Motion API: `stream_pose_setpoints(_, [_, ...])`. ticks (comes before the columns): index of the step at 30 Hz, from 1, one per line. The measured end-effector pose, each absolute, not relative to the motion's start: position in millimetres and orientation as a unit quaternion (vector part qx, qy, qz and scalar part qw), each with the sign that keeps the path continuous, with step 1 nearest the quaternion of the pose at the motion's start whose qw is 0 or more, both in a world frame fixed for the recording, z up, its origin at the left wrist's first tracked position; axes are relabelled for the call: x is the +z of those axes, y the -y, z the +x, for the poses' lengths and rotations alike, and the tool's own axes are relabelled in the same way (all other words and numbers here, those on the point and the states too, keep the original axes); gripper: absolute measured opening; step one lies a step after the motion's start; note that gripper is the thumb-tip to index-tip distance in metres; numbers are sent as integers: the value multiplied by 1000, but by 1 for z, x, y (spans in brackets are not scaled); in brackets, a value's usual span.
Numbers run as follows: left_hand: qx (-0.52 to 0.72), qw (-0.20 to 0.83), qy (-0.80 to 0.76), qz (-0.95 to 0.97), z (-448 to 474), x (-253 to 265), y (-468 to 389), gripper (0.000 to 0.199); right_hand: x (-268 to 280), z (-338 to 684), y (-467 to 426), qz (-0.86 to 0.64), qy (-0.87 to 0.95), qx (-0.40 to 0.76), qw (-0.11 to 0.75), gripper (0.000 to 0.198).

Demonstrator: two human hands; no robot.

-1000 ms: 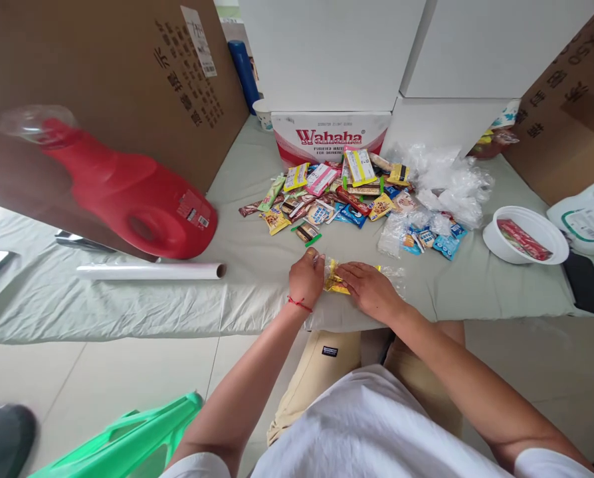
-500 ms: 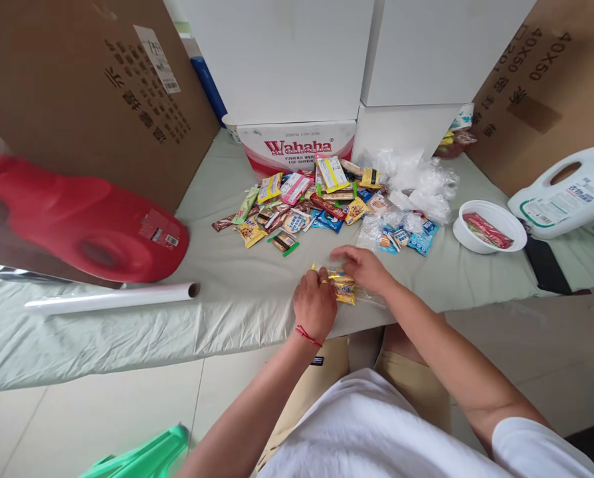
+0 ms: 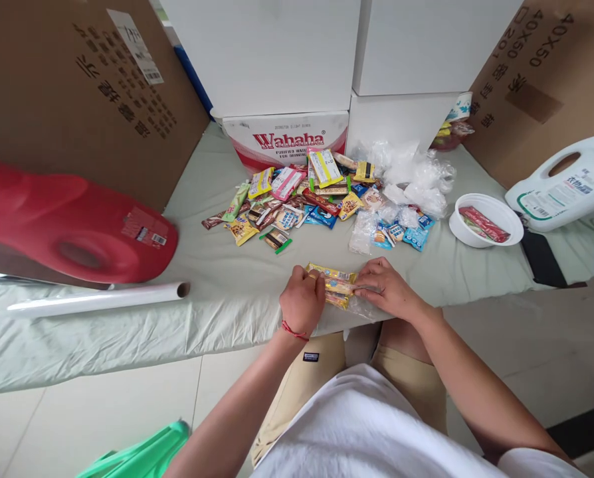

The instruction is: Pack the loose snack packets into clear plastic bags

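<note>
- Left hand (image 3: 303,302): fingers closed on the left end of some yellow packets (image 3: 337,287).
- Right hand (image 3: 389,290): fingertips pinching clear plastic (image 3: 364,309) at the packets' right end.
- The packets lie on the cloth (image 3: 227,292), near its front edge.
- Beyond: a snack pile (image 3: 287,216), crumpled bags (image 3: 424,179) beside it.
- Farther right: a bowl (image 3: 469,237).

Left forearm (image 3: 260,382) extended forward, angled inward; left wrist (image 3: 299,325) nearly straight. Left hand (image 3: 303,299) knuckles up, fingers curled; fingertips hidden, apparently bent toward palm. Right forearm (image 3: 464,362) slanted inward. Right hand (image 3: 387,289): thumb and fingers drawn together in pinch. Hands near each other, apart.
</note>
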State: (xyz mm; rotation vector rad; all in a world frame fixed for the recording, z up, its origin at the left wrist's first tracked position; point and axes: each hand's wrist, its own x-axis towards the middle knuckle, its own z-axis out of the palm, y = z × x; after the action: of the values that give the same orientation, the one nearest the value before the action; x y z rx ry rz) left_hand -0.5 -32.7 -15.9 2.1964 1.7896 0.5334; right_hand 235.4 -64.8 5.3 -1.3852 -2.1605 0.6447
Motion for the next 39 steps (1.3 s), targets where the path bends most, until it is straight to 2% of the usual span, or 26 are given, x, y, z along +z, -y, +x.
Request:
stream_pose_setpoints(7, [263,107,-551,784,-7,-17,23,22,2,223,71,-535,698,397,264,32])
stream_pose_setpoints(10, [290,190,-472,811,-6,-20,16,22,-9,219,69,-588,631,427,271,35])
stream_pose_setpoints(13, [291,259,-437,811,-4,-19,12,22,-16,214,66,-643,599,399,262,36])
stream_pose_setpoints(18, [268,218,-392,852,1,-15,23,26,-24,203,68,-695,629,263,227,22])
stream_pose_setpoints(20, [262,204,-392,858,5,-15,31,17,-27,202,69,-695,635,240,237,19])
stream_pose_setpoints(22, [263,188,-424,846,10,-15,37,17,-28,205,70,-687,634,229,273,20])
stream_pose_setpoints(25, [257,166,-459,834,16,-16,41,22,-22,219,72,-682,620,245,301,41])
stream_pose_setpoints(27, [256,159,-463,834,18,-16,41,23,-16,230,74,-678,613,310,261,52])
stream_pose_setpoints(29, [260,155,-462,834,19,-16,41,24,-12,239,76,-661,605,391,210,47])
stream_pose_setpoints(31, [261,160,-465,831,18,-15,41,25,-10,242,78,-649,595,426,206,42])
stream_pose_setpoints(33, [259,170,-467,828,18,-16,42,24,-8,240,80,-657,599,389,241,46])
stream_pose_setpoints(35, [255,178,-466,828,18,-16,43,23,-7,235,80,-677,608,320,264,42])
stream_pose_setpoints(37, [254,181,-462,830,17,-16,44,22,-8,229,81,-707,598,275,260,39])
stream_pose_setpoints(39, [258,180,-458,831,17,-16,44,23,-9,223,81,-727,577,285,239,42])
